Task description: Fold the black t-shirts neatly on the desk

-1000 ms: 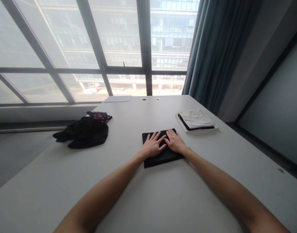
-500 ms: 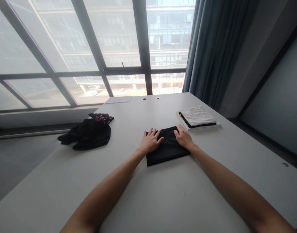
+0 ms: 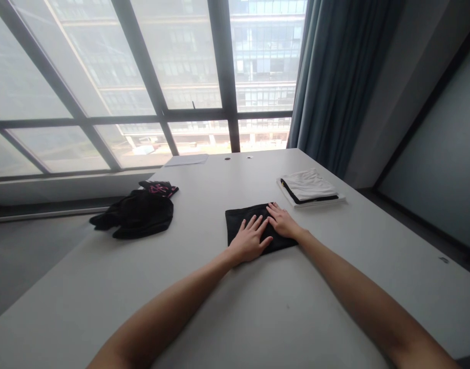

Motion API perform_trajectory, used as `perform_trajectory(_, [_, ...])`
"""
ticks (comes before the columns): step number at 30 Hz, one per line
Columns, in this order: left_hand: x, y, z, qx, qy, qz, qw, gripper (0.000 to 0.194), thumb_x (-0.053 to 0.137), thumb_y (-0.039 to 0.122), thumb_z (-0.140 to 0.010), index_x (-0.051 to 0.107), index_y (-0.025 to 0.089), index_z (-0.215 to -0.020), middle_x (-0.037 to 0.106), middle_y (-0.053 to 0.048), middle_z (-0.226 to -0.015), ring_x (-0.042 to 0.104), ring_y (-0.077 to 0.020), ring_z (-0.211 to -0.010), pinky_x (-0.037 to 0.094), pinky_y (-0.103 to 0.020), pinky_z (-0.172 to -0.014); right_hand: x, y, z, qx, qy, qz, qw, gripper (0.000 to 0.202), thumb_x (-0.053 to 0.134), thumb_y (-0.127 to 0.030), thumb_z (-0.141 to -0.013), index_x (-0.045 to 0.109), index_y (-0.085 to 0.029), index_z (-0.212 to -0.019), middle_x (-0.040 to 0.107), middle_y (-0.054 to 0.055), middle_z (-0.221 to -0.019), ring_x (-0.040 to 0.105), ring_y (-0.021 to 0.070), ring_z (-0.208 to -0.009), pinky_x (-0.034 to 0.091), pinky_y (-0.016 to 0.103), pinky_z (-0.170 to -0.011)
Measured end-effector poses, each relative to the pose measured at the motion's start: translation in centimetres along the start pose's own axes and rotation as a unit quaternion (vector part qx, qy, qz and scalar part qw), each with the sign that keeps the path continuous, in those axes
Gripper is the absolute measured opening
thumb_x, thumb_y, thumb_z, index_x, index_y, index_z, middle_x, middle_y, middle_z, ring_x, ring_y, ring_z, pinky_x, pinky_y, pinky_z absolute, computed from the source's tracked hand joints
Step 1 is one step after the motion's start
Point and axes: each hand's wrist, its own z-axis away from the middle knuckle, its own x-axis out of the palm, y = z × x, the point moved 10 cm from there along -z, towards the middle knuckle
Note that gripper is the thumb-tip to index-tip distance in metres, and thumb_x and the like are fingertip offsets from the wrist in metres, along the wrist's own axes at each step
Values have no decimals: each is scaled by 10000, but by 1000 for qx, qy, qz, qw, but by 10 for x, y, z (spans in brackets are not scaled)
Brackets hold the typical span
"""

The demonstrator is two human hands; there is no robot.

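A black garment, folded into a flat rectangle, lies on the white table in front of me. My left hand rests flat on its lower middle, fingers spread. Palm down, my right hand presses on the garment's right part with the fingers stretched out. The two hands are close together, the left fingertips near the right hand's thumb. Neither hand grips the cloth, and both cover part of it.
To the left, a crumpled black garment lies at the table edge beside a black cloth with pink marks. Folded white and black clothes are stacked at the right. White paper lies at the far edge, near the window.
My left hand has slid from the garment's upper left toward its lower middle, nearer the right hand. The right hand has shifted slightly left and down.
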Motion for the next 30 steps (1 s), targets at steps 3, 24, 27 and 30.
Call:
perform_trajectory(3, [13,2,3,-2,-19,2,1000,741,255,681,-1000,245,260,-1608,206,-78,-1675,101,-294,-1557,100,-554,-1234,6,3,1,8,-8,3,1000,541,360,-318,-1029,389,-164,-1547,252,113,-1660,161,258,-1547,183,556,-1213])
perform_trajectory(24, [-50,-108,95,-269,40,524,807,515,738,450,-777,663,195,-1218,606,-122,-1337,657,-283,-1123,555,-429,-964,-29,56,69,285,15,-451,845,176,673,-252,-827,666,-188,-991,710,85,-963,701,203,-866,594,304,-705])
perform_trajectory(27, [-39,-80,125,-308,-26,650,694,515,798,390,-770,656,203,-1229,638,-131,-1316,652,-285,-1162,538,-426,-998,-28,50,89,333,-28,-532,778,102,656,-227,-843,601,-199,-924,675,66,-945,685,179,-820,585,303,-681])
perform_trajectory(30, [-35,-65,133,-327,-35,697,637,478,812,283,-773,661,187,-1217,674,-141,-1257,649,-268,-1169,531,-393,-1003,-32,49,96,358,-59,-544,757,104,635,-236,-879,564,-199,-946,667,60,-928,678,164,-747,582,313,-667])
